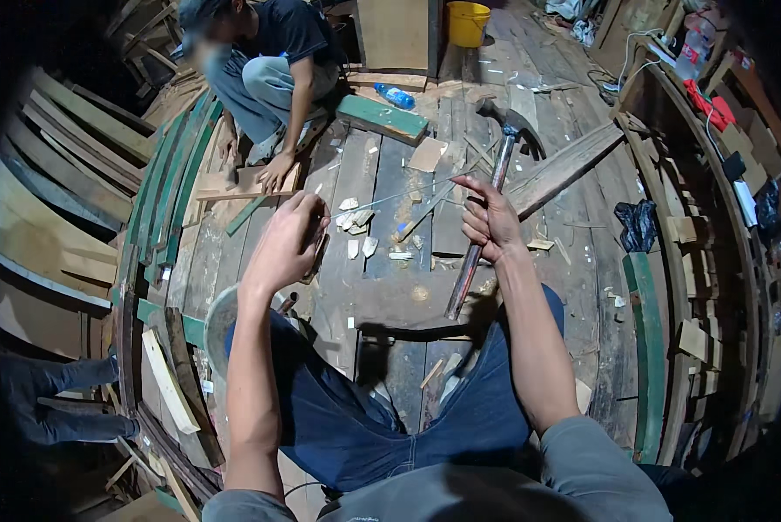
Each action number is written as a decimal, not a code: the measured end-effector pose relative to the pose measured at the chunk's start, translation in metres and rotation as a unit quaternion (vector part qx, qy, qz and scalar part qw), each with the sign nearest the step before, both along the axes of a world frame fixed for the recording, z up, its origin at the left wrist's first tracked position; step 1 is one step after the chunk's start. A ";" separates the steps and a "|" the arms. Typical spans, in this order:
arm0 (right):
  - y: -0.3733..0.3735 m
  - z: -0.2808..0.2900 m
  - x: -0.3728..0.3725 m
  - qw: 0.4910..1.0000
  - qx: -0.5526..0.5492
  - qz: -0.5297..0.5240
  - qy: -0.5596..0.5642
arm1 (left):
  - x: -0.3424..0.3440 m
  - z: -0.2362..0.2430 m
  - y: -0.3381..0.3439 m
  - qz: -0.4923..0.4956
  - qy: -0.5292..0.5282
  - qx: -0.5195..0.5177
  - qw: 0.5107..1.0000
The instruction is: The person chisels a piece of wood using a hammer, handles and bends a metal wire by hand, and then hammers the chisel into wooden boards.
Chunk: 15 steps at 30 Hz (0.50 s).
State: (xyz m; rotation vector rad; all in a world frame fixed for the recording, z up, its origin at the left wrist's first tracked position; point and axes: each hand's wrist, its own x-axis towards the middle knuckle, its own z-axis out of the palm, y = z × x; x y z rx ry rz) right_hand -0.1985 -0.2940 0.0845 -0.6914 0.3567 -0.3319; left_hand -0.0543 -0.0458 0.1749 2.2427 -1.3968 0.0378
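My right hand (493, 219) is closed around the handle of a claw hammer (502, 163), its head up and away from me. A thin pale strand, perhaps wire or string (390, 199), stretches between my two hands. Its right end meets my right thumb. Its other end runs to my left hand (288, 242), whose fingers are curled closed, their tips partly hidden. Below the strand, several pale wood chips (356, 217) lie on a worn wooden work surface (382, 300).
Across from me a crouching person (299, 83) steadies a board (247, 181) by hand. Green-painted timber (382, 119), a blue bottle (395, 96) and a yellow bucket (467, 24) stand beyond. Curved wooden ribs (169, 191) line the left; a green plank (644, 348) lies right.
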 end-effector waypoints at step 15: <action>0.006 0.005 0.004 1.000 0.004 -0.019 -0.023 | 0.003 -0.008 0.011 0.029 -0.061 0.037 0.997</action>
